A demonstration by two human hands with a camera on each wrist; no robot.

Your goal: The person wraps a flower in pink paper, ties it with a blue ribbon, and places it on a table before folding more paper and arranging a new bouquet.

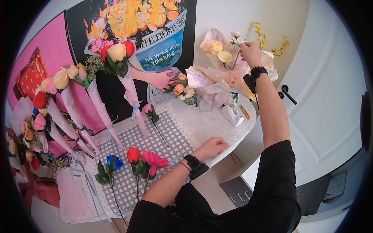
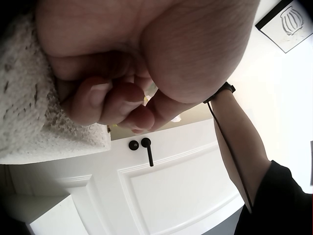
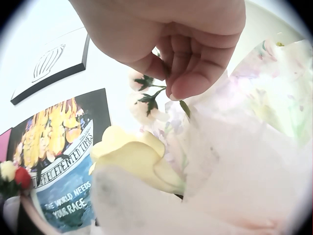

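White flower (image 1: pixel 235 34) pinched by its stem (image 3: pixel 185 108), right hand (image 1: pixel 251 53); left hand (image 1: pixel 212 148) loosely curled at table (image 1: pixel 208 126).

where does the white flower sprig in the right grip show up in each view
Head: upper right of centre, the white flower sprig by the right grip.
Left wrist: can't be made out.
Right wrist: upper middle, sprig below-left of the grip.
Shared landmark (head, right wrist): lettered painting.
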